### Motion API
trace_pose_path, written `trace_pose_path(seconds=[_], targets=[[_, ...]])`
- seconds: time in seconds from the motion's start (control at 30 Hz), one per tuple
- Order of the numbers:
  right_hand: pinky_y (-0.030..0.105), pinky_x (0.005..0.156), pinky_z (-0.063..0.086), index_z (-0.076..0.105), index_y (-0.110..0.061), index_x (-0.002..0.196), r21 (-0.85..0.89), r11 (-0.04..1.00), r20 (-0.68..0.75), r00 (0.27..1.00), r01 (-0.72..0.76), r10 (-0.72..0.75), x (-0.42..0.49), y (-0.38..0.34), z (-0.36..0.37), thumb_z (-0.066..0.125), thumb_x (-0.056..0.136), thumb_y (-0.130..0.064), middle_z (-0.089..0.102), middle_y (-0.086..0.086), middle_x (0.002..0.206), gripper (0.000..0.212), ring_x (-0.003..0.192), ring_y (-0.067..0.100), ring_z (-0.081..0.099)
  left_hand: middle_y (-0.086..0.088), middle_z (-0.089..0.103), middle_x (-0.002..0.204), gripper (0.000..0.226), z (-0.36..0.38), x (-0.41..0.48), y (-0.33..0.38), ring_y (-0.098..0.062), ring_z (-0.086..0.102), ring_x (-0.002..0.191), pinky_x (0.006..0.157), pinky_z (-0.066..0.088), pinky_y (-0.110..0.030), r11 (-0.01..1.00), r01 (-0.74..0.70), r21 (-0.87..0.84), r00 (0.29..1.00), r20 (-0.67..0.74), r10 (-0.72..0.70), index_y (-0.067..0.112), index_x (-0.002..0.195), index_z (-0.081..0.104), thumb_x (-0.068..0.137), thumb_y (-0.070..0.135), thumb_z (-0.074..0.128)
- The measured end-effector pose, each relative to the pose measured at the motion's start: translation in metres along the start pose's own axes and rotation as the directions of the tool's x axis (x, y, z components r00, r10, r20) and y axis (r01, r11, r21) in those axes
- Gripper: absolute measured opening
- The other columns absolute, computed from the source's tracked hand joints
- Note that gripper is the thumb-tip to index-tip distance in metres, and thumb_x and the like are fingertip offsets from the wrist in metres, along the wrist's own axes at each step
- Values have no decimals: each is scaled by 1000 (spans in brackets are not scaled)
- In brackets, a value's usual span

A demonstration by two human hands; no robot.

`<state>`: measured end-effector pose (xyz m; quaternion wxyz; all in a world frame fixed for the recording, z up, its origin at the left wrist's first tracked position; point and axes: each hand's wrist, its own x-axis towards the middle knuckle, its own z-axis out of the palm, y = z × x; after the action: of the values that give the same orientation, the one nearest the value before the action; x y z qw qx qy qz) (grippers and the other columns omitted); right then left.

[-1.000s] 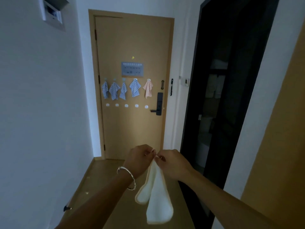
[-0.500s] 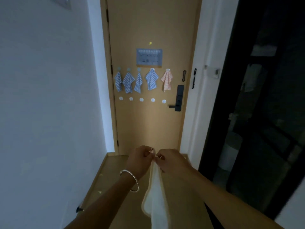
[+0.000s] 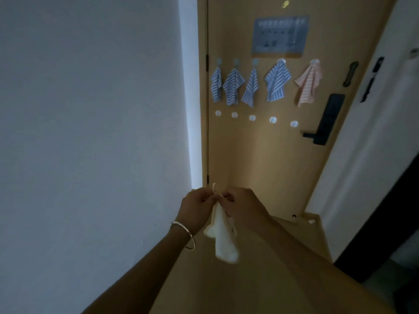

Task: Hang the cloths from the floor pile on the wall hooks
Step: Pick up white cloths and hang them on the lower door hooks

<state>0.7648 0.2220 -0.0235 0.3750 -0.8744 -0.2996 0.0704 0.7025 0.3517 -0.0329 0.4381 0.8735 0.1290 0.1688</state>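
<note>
A white cloth [image 3: 223,236] hangs down between my hands in front of the door. My left hand [image 3: 196,208], with a bangle on the wrist, and my right hand [image 3: 243,206] both pinch its top, where a small loop [image 3: 215,189] sticks up. On the tan door [image 3: 260,159] an upper row of hooks holds several blue striped cloths [image 3: 231,89] and one pink striped cloth [image 3: 308,83]. Below them runs a row of several bare round hooks [image 3: 252,117].
A white wall [image 3: 90,132] runs along the left. The door has a black lock with handle [image 3: 324,123] at right and a grey notice [image 3: 280,37] above the cloths. A dark opening [image 3: 394,223] lies at right. Tan floor [image 3: 306,236] reaches the door.
The door and its hooks have come much closer and larger in view. My hands still hold the white cloth together; its loop now stands up above my fingers.
</note>
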Motion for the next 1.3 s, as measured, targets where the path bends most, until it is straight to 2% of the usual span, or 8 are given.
trace_pose_path(seconds=[0.1,0.2,0.33,0.57,0.67,0.83,1.17,1.3], targets=[[30,70,56,66,-21,91,62,998,-16,1000,-4,5,43,12,16,54,95,-38,68,-2,82,21,71,13,66,1,69,87,19,-3,38,-22,-11,62,78,72,49,-22,1000,27,-1,999,-21,-27,18,93,72,91,28,57],[30,67,56,66,-23,91,74,997,-26,1000,-13,15,87,27,36,55,95,-38,64,-10,76,19,69,9,64,8,66,82,17,-2,75,-46,3,57,71,64,40,-7,999,29,17,1000,-8,-29,19,91,72,91,29,58],[16,60,37,68,-23,93,11,1000,-3,1000,-18,18,157,45,50,54,95,-33,57,-12,72,17,64,2,53,17,62,75,16,4,141,-77,6,56,70,64,38,-6,999,33,11,999,30,-33,33,80,66,92,32,56],[29,59,44,58,-30,76,27,990,-117,983,-136,139,283,76,57,60,90,-31,59,-8,65,14,64,12,59,15,66,75,16,19,276,-112,7,60,73,65,42,-6,991,40,-129,995,92,-28,36,75,64,90,30,59],[33,58,47,64,-25,79,38,983,-195,963,-181,185,325,89,49,61,90,-30,63,-4,66,12,62,13,60,16,62,72,20,23,331,-114,14,56,72,64,40,-6,986,10,-167,987,158,17,39,74,60,91,28,59],[29,60,48,67,-16,88,40,973,-219,949,-225,229,382,108,43,59,92,-29,64,-4,69,15,64,13,63,15,64,81,7,38,398,-124,3,59,78,62,42,-5,974,36,-225,970,244,21,28,87,64,91,29,58],[14,50,36,63,-20,82,66,979,-225,953,-190,201,530,169,34,58,93,-28,54,-9,62,15,54,3,50,16,61,77,10,88,549,-148,7,55,74,60,40,-3,985,72,-157,987,157,-47,27,81,62,91,27,59],[17,56,39,67,-18,88,95,988,-191,971,-125,141,610,198,22,58,94,-31,62,-5,73,18,66,9,58,16,64,79,16,107,624,-152,4,58,77,63,38,-5,986,106,-132,993,72,-97,22,87,68,92,31,56]])
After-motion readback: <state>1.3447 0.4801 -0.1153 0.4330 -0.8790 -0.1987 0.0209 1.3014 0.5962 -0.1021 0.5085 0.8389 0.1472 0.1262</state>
